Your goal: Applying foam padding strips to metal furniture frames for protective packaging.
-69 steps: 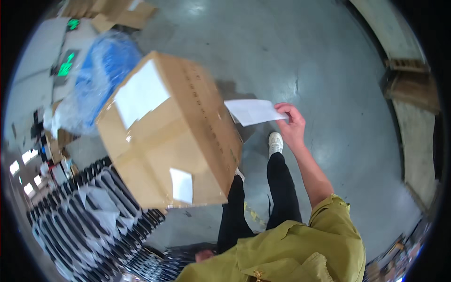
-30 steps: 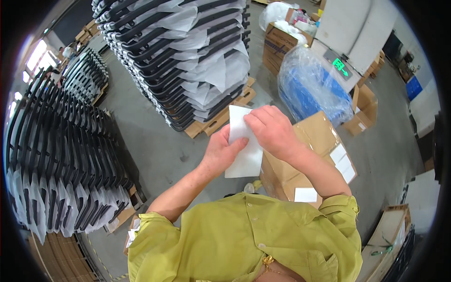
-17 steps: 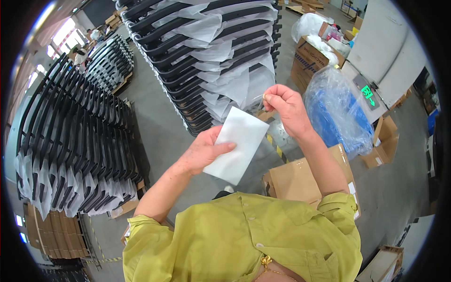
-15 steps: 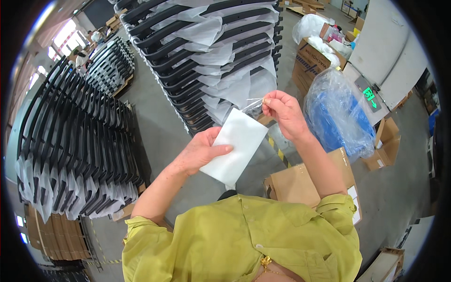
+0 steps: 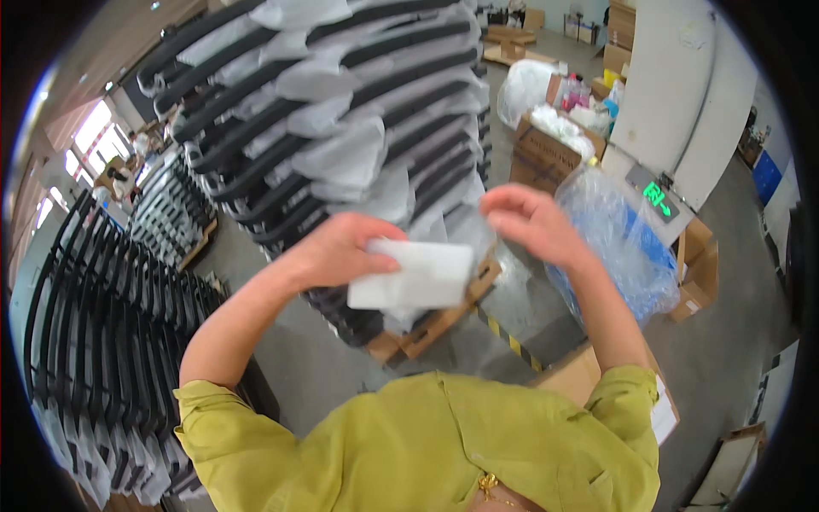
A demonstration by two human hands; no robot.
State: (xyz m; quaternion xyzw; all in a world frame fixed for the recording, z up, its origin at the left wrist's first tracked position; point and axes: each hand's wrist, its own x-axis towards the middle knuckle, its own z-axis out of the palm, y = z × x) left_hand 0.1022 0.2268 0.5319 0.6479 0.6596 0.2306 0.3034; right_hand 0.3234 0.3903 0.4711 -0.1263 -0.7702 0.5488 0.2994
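Note:
A flat white rectangular packet (image 5: 418, 275), smooth and thin, is gripped at its left end by my left hand (image 5: 337, 249), thumb on top. It lies nearly level in front of my chest and looks smeared by motion. Just beyond its right end, my right hand (image 5: 536, 226) hovers with bent fingers parted from the thumb; nothing shows in it. Behind both hands rises a tall stack of black curved frames (image 5: 281, 128), with white wrapping sheets (image 5: 337, 154) between the layers.
The stack stands on a wooden pallet (image 5: 435, 328) beside yellow-black floor tape (image 5: 508, 337). More black frames (image 5: 102, 341) stand at left. On the right are a blue item in clear plastic (image 5: 623, 247), an open carton (image 5: 695, 264) and a filled carton (image 5: 554, 154). Another carton (image 5: 572, 380) is near my right arm.
The packet has turned from steeply slanted to nearly level, still in my left hand. Thin white strands between my right fingers no longer show. My view has shifted closer to the stack.

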